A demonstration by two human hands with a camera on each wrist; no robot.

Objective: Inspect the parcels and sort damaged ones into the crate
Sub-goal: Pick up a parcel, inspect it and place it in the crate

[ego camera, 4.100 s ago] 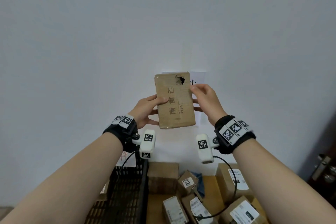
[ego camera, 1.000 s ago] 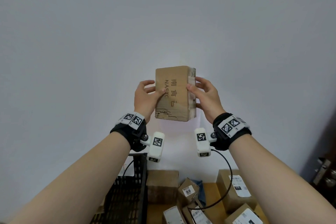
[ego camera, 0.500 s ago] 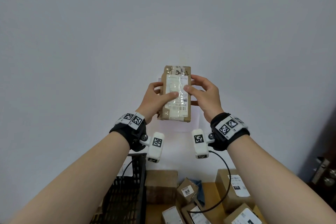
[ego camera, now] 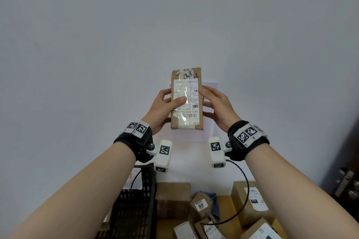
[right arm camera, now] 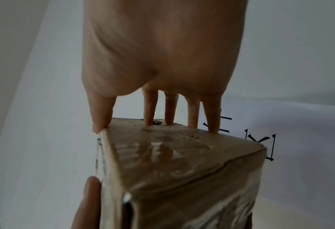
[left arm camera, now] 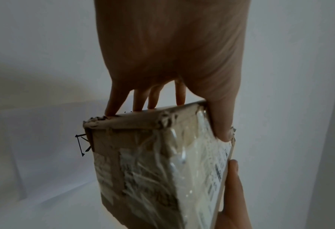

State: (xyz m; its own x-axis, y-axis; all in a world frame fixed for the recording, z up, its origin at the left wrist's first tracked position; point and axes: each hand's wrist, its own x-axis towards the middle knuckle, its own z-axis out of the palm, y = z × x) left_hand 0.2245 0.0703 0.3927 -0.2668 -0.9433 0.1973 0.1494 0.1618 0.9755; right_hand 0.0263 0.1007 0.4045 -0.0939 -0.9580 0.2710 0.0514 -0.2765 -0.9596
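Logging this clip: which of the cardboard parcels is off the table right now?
The taped parcel with the white shipping label, held upright before the wall between the left hand and right hand. The other parcels lie on the table below.

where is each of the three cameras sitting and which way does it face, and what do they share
Head: worn on the head, facing forward at the wall; both forearms show, left hand and right hand holding the parcel up, black crate low left.
Left wrist: on the left wrist, looking along the palm; thumb on the label face, fingers behind.
Right wrist: on the right wrist, looking along the palm to the fingers at the parcel's far edge.
Shared: all three see the parcel; each wrist view catches the other hand's thumb.
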